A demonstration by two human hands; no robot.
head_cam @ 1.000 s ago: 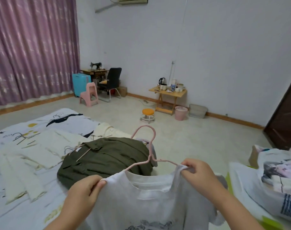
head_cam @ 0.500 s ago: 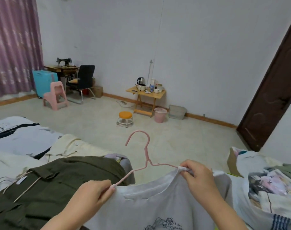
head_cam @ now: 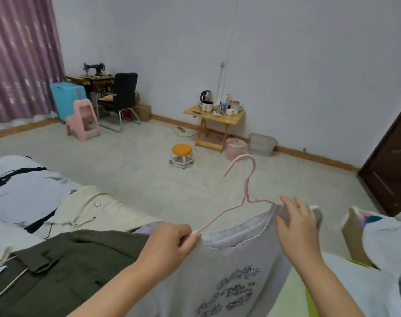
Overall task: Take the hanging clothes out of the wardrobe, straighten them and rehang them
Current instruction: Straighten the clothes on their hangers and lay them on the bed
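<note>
Low in the frame, centre, the white T-shirt (head_cam: 227,277) hangs on a pink hanger (head_cam: 245,197) whose hook points up over the floor. The left hand (head_cam: 172,242) pinches the shirt's shoulder and the hanger's end between curled fingers. The right hand (head_cam: 296,227) lies on the other shoulder, fingers fairly straight and spread over the cloth; whether the thumb clamps underneath, I cannot tell. At lower left, a dark green jacket (head_cam: 64,268) lies on the bed, with a cream garment (head_cam: 99,211) just above it.
</note>
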